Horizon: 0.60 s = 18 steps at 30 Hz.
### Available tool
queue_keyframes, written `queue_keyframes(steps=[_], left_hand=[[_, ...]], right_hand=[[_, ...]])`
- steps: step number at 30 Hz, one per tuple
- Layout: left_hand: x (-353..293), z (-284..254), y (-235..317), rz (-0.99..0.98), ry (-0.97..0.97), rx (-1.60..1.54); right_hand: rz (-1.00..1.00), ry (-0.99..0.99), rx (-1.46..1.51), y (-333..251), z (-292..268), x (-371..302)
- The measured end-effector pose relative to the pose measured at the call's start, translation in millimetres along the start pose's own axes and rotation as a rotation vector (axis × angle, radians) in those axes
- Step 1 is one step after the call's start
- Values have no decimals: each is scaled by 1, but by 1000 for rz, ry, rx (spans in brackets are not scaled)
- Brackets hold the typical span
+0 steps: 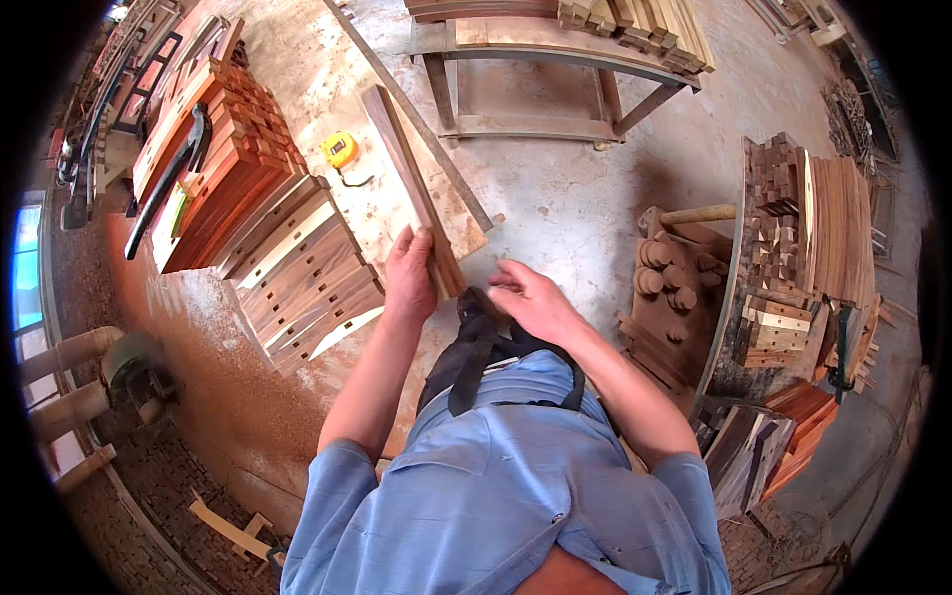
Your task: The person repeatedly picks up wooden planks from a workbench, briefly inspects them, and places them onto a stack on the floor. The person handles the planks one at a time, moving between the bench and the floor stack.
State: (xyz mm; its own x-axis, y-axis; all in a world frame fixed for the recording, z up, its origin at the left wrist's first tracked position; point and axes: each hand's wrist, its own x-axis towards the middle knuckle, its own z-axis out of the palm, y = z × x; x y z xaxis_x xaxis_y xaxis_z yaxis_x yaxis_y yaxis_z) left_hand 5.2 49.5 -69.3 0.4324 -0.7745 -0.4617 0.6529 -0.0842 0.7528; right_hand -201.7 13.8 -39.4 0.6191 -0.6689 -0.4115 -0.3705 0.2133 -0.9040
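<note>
The left hand [410, 276] grips a long wooden strip [410, 178] near its closer end; the strip runs away over the counter [288, 87]. The right hand [538, 302], fingers loosely curled, is just beside that end; whether it holds anything, I cannot tell. Left of the strip lies a yellow tape measure [339, 149], its label too small to read.

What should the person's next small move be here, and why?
Probably to bring the right hand across to steady the near end of the wooden bar: only the left hand grips it, close to that end, while the right hand is just off to the side, fingers bent, with nothing visibly held.
</note>
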Motion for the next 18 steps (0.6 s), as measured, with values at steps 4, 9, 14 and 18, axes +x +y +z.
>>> queue_keyframes(steps=[4,9,14,18], left_hand=[[-1,6,-31,-136,-1,-112],[-11,7,-46,-204,-53,-210],[5,-20,-57,11,-54,481],[-7,-46,-25,-109,-45,578]], right_hand=[[135,-80,149,4,14,17],[329,-220,295,17,17,28],[208,-33,44,36,26,41],[192,149,-220,57,30,68]])
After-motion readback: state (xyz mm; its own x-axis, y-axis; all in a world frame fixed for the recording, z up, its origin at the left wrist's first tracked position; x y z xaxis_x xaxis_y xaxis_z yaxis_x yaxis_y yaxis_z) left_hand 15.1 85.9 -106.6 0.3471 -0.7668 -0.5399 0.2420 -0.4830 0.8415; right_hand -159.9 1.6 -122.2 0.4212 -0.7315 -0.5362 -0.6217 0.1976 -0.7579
